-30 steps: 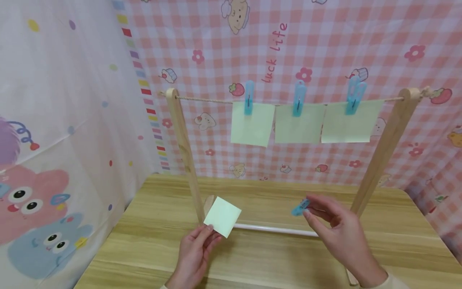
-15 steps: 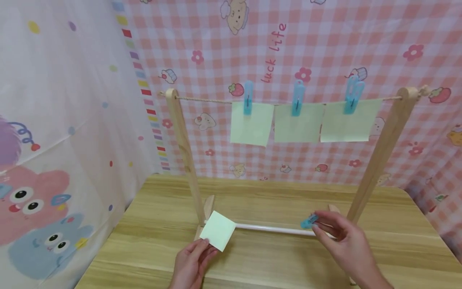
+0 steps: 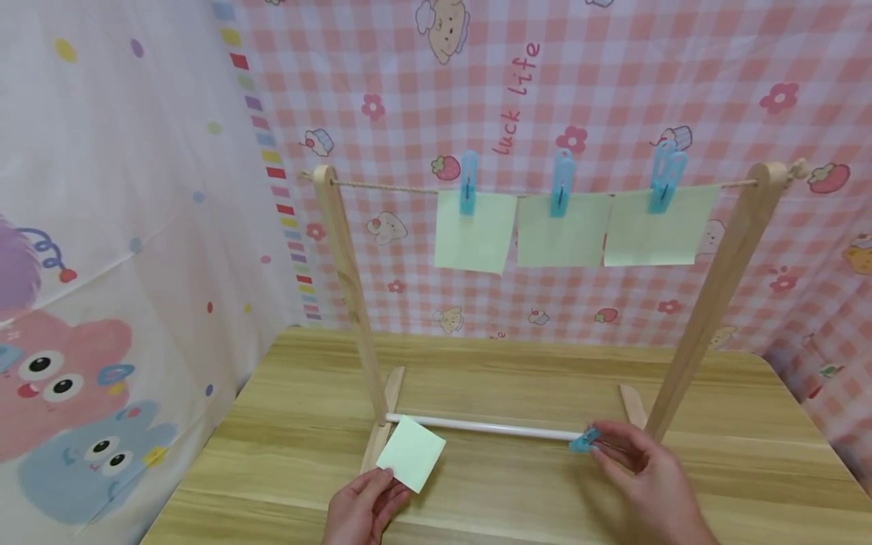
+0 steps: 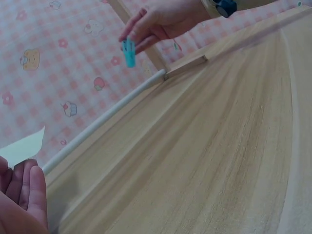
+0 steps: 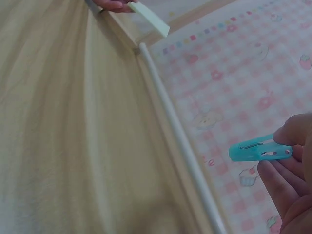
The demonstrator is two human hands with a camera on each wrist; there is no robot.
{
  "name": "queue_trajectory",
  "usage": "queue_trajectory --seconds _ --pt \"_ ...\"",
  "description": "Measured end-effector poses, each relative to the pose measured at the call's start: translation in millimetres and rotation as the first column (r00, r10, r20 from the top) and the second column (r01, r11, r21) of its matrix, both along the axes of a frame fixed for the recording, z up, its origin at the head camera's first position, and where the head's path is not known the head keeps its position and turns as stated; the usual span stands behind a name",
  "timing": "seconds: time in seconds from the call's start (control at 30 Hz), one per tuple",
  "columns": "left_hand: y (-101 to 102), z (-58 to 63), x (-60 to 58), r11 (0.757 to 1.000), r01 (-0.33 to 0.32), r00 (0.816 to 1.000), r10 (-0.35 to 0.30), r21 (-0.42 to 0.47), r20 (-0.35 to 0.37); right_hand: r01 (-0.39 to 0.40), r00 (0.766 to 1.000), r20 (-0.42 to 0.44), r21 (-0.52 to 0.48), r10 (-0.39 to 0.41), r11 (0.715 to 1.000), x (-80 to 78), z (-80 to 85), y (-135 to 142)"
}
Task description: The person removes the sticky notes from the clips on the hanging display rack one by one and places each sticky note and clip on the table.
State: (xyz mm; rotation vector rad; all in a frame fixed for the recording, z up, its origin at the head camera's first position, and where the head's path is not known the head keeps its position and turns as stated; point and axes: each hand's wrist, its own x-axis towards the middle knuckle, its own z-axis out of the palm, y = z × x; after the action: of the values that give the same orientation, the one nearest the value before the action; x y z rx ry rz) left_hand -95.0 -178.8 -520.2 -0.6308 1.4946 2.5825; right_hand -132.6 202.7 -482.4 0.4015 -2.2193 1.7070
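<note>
over a wood-grain table [image 3: 504,499] before checked cloth [image 3: 409,68], hands [image 3: 362,506] [image 3: 657,473] pinch paper [image 3: 412,454] and clip [image 3: 582,441].

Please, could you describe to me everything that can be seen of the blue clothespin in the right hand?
The clothespin is light blue, apparently translucent plastic, with small openings and what looks like a spring wire. The right hand pinches one end between thumb and fingers; in the head view the other end points left and slightly down, clipping nothing. It is held above the wooden table. There it overlaps the white rod, but the wrist views show them apart.
</note>
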Motion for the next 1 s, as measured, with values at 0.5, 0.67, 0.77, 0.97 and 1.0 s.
queue_trajectory --seconds 0.5,0.67,0.77,0.97,1.0 --pt "0.1 -2.7 3.5 1.0 0.03 0.999 -0.03 -0.007 0.026 0.004 1.0 0.014 -0.055 -0.004 0.998 4.7 -43.0 3.5" --pt "-1.0 -3.7 3.3 0.999 0.042 0.999 -0.042 -0.005 0.029 0.03 0.997 0.071 -0.01 -0.03 0.999 7.5 -50.7 6.0" --pt "-1.4 -4.6 2.8 0.998 0.053 0.998 -0.053 -0.013 0.026 0.031 0.994 0.101 0.003 -0.031 1.0 9.1 -52.6 8.0" --pt "-2.3 -5.7 3.8 0.996 0.08 0.997 -0.08 -0.05 0.01 0.038 0.995 0.094 0.056 -0.043 0.998 10.8 -56.3 12.9" --pt "-2.7 -5.7 4.5 0.995 0.086 0.996 -0.085 -0.054 0.011 0.04 0.995 0.09 0.066 -0.046 0.997 11.1 -57.0 13.7"
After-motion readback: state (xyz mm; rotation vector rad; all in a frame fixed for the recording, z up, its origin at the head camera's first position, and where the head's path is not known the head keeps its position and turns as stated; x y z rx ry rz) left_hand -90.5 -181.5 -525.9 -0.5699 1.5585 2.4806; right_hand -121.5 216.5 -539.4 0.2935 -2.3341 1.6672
